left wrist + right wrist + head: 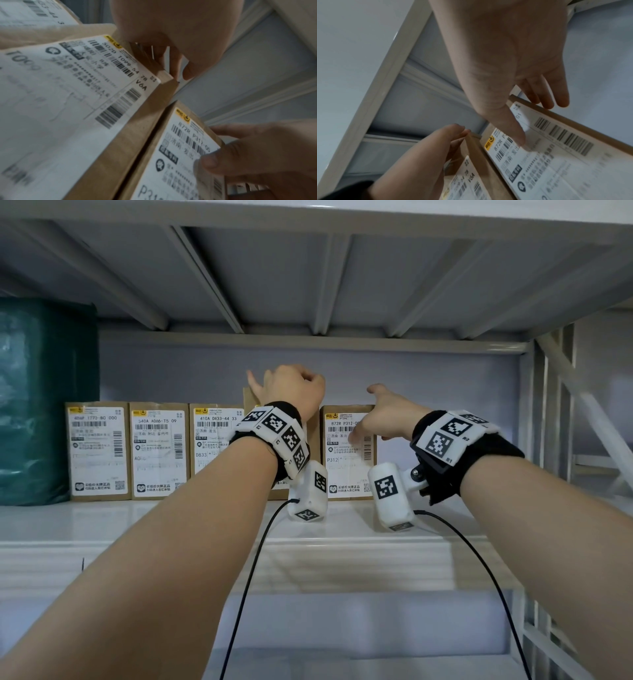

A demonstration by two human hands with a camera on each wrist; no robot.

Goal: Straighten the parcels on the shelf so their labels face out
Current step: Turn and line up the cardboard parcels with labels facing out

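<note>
My left hand (295, 387) curls its fingers (173, 59) over the top edge of a brown cardboard parcel with a white label reading T099 (96, 86), gripping it at its upper right corner; in the head view this parcel stands a little taller than its neighbours and is mostly hidden behind my wrist. My right hand (387, 414) takes hold of the next brown cardboard parcel, the one whose white label reads 872R P312 (347, 453): the thumb (513, 129) presses on the label face near the top, while the other fingers (556, 97) reach over the top edge towards the back. The two parcels stand just beside each other, side walls close; the wrist views show the T099 parcel's top sitting higher and slightly forward of the other.

To my left stand three more brown cardboard parcels in a row, labels facing out, reading 410A D833 (216, 440), 540A A086 (159, 451) and one with a blurred code (97, 451). Beyond them, at the far left, is a large dark green plastic-wrapped bundle (37, 402). All of it rests on the white metal shelf (137, 525), with the ribbed underside of the upper shelf (308, 275) overhead. Black wristbands carrying white marker blocks (448, 436) sit on both my wrists, thin black cables (250, 583) hanging from them.
</note>
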